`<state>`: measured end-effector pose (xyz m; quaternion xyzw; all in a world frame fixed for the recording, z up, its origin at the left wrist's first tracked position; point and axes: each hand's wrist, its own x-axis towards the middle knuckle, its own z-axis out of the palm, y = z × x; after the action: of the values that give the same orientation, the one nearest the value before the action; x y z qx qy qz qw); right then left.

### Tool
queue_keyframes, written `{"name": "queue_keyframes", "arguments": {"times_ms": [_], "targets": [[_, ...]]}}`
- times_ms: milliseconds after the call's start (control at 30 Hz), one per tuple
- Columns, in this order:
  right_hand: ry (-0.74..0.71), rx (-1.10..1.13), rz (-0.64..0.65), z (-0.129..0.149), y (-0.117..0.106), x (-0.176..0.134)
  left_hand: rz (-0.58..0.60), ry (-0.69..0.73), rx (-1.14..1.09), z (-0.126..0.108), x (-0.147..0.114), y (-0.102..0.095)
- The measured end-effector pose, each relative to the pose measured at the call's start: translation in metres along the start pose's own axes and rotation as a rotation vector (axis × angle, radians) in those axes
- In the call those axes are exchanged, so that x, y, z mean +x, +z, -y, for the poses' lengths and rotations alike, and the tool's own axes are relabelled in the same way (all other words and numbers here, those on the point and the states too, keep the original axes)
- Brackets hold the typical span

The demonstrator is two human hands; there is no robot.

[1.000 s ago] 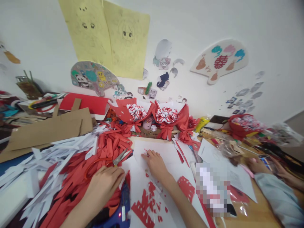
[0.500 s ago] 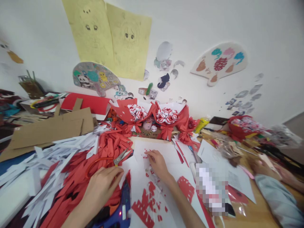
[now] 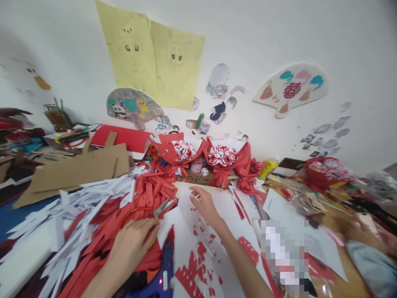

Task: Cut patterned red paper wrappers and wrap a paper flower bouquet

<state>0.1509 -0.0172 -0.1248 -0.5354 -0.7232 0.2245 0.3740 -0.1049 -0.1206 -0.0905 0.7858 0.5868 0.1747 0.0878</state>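
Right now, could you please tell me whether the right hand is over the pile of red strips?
No, the right hand is over white paper, with the red strips to its left.

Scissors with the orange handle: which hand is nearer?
Left. The left hand is close by the scissors, at their handle end; contact is unclear. The right hand is apart from them, farther right, over white paper.

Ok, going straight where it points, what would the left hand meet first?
Likely the orange-handled metal scissors, just ahead of the left hand; whether they touch is unclear.
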Motion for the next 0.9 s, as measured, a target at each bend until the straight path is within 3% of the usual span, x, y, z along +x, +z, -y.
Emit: {"name": "queue_keyframes", "arguments": {"times_ms": [300,433,567,700,800,900], "targets": [[0.124,0.058,-0.211,-0.015,0.041,0.088,0.048,0.07,-0.071,0.006,-0.03,0.01],[0.139,0.08,-0.218,-0.022,0.055,0.098,0.031,0.04,-0.088,0.022,-0.045,0.009],[0.159,0.115,-0.188,-0.034,0.044,0.094,0.035,0.064,-0.09,0.032,-0.051,0.0],[0.169,0.143,-0.172,-0.05,0.012,0.078,0.116,0.158,0.03,0.007,-0.03,-0.02],[0.167,0.15,-0.171,-0.058,-0.01,0.055,0.281,0.233,0.174,-0.023,0.008,-0.029],[0.173,0.15,-0.187,-0.063,-0.024,0.029,0.298,0.333,0.14,-0.042,0.055,-0.019]]}}
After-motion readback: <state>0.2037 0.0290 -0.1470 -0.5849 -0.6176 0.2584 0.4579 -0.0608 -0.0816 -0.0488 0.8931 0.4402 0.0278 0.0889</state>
